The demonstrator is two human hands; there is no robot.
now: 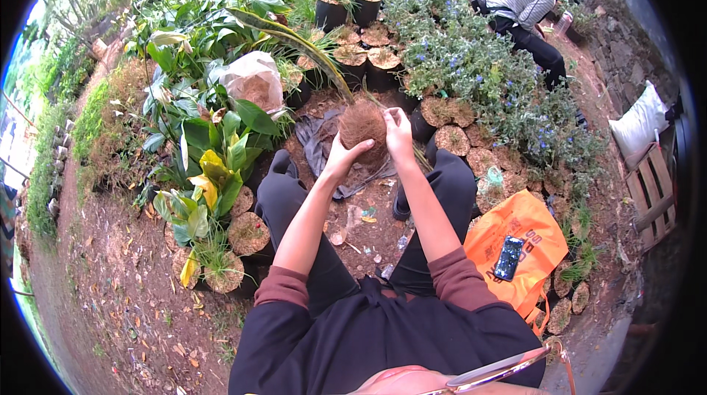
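A round ball of brown coir fibre (362, 124) is held up between my knees, with a long yellow-edged snake plant leaf (318, 55) rising from it and leaning left. My left hand (343, 156) cups the ball from its lower left side, thumb across the front. At the ball's right side my right hand (398, 136) is closed in a pinch; whatever lies between its fingertips is too small to make out. A thin strand shows near those fingertips. Beneath the ball, a crumpled grey cloth (318, 146) lies on the soil.
A white plastic bag of brown fibre (255, 84) stands at the left. On the right lies an orange bag (490, 237) bearing a phone (509, 258). Fibre-topped black pots (383, 64) and leafy plants surround me. Another person (526, 8) bends at the far right, beyond blue-flowered plants (479, 64).
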